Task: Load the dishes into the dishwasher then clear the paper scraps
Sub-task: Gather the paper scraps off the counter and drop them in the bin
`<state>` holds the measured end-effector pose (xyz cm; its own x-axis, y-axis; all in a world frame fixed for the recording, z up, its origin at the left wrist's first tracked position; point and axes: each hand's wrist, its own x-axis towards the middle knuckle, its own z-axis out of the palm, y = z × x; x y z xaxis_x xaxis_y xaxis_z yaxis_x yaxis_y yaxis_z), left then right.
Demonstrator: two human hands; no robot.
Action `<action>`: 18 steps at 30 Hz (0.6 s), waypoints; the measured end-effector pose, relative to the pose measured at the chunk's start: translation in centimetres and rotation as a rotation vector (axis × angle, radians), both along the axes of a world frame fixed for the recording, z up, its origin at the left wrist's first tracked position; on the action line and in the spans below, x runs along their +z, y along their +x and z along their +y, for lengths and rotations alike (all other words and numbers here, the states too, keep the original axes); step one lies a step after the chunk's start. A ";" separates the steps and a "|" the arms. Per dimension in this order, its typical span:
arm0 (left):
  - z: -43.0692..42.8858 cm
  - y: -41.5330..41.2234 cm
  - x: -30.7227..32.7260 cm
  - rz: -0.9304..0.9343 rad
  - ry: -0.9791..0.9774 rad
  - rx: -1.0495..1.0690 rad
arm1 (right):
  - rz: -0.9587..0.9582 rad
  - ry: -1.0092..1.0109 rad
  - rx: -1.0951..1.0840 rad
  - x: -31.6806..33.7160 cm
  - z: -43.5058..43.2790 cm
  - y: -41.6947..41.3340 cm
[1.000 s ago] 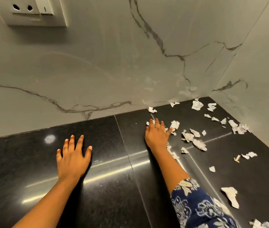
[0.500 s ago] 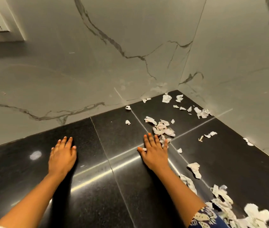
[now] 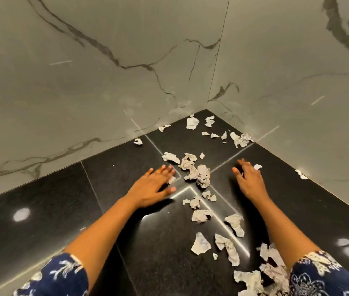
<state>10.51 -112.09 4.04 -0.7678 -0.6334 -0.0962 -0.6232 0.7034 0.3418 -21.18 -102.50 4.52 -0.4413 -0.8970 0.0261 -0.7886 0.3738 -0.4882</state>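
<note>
While paper scraps (image 3: 200, 175) lie heaped on the counter (image 3: 41, 227), I see left hand (image 3: 152, 186) just left of them, right hand (image 3: 249, 178) just right. Both flat, fingers straight, empty.

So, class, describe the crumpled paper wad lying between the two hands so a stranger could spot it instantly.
Find the corner where the marble walls meet the black counter. Come forward to the gap between the left hand and right hand. The paper wad there is balled up; neighbouring scraps lie flatter.

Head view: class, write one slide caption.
Left hand and right hand, both open, flank crumpled paper scraps on the black countertop.
</note>
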 end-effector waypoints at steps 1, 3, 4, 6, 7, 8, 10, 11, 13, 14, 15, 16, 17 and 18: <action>0.1 0.3 -0.1 0.065 0.006 -0.043 | -0.010 0.023 0.046 0.0 -0.1 -0.2; -0.4 1.3 -0.6 0.272 -0.083 0.172 | 0.042 0.074 0.169 -0.3 -0.3 -0.2; -0.9 1.9 -0.9 0.345 -0.168 0.432 | 0.086 0.084 0.214 -0.5 -0.3 -0.2; -2.1 3.1 -1.0 0.275 -0.174 0.993 | 0.130 0.066 0.230 -1.0 -0.3 -0.2; -2.3 3.4 -0.7 0.186 -0.109 1.154 | 0.133 0.047 0.217 -1.2 -0.3 -0.2; -2.1 3.4 -0.7 0.094 -0.066 1.193 | 0.137 0.033 0.203 -1.3 -0.3 -0.2; -1.1 2.8 -1.0 -0.019 -0.050 1.050 | 0.154 0.032 0.197 -1.3 -0.4 -0.2; -0.4 2.7 -1.1 -0.045 -0.065 0.933 | 0.160 0.036 0.201 -1.2 -0.4 -0.1; 1.1 3.4 -1.1 -0.050 -0.099 0.641 | 0.170 0.049 0.211 -1.1 -0.2 0.0; 1.8 4.1 -1.0 -0.012 -0.077 0.481 | 0.175 0.059 0.221 -1.0 -0.1 0.1; 2.1 4.9 -0.5 0.068 0.017 0.346 | 0.176 0.063 0.230 -0.9 0.0 0.1; 2.2 5.5 -0.1 0.194 0.143 0.273 | 0.171 0.062 0.242 -0.8 0.1 0.2; 1.9 5.9 0.1 0.335 0.248 0.258 | 0.160 0.058 0.251 -0.7 0.1 0.1; 0.9 6.2 0.1 0.435 0.273 0.322 | 0.142 0.052 0.260 -0.6 0.1 0.1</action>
<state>16.68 -111.15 4.16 -0.5474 -0.8368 -0.0087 -0.5527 0.3537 0.7546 -21.12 -102.38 3.89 -0.1919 -0.9812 0.0226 -0.9202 0.1719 -0.3517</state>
